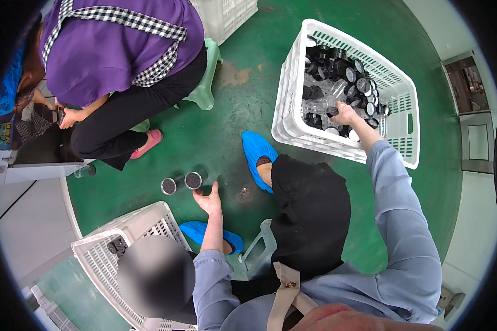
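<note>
My left hand [209, 201] is low over the green floor with its fingers spread, beside an open clear jar [193, 180] filled with dark grains. A second filled jar [169, 186] stands just left of that one. My right arm stretches into a white plastic crate [345, 144] at the upper right. There my right hand [345, 114] is closed on a clear jar [321, 105], at its dark end. Around it lie many loose clear jars and black lids [363, 85], some with white insides turned up. My fingertips are partly hidden among them.
At the upper left a person in purple [94, 49] sits bent over a green stool [203, 83], handling a small container. Another white crate [165, 215] stands by my left arm, a blurred round shape [156, 276] over it. My feet wear blue covers [258, 151].
</note>
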A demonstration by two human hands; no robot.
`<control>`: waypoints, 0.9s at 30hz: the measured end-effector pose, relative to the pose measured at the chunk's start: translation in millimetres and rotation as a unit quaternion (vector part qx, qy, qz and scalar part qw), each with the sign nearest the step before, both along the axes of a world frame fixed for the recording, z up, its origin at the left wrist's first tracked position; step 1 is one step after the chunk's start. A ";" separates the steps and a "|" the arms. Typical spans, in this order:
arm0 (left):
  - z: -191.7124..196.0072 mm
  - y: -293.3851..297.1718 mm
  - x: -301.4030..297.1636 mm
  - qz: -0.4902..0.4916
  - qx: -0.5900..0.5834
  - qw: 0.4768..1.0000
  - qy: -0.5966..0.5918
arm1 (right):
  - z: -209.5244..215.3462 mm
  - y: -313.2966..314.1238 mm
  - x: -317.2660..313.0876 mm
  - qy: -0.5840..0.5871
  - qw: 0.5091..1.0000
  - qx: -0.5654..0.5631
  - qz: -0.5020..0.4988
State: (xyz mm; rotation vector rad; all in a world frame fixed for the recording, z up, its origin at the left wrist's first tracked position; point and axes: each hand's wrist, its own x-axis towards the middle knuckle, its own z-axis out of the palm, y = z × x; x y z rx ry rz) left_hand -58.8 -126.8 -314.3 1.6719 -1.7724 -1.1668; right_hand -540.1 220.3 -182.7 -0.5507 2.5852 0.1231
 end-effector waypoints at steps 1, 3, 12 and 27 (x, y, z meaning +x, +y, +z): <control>-0.1 -2.6 -3.0 -0.001 0.002 1.000 0.000 | -1.1 2.6 -1.2 0.000 1.000 0.002 -0.001; 0.6 -6.5 -9.9 -0.015 -0.016 0.999 0.032 | -0.7 10.2 -2.7 0.013 1.000 0.019 -0.020; 8.4 -26.1 -18.2 -0.010 -0.046 0.994 0.094 | 69.1 10.2 41.2 0.073 0.997 -0.013 -0.028; 196.3 32.8 -31.3 -0.061 -0.095 0.945 0.306 | 291.0 -58.3 247.6 0.005 0.943 -0.178 0.283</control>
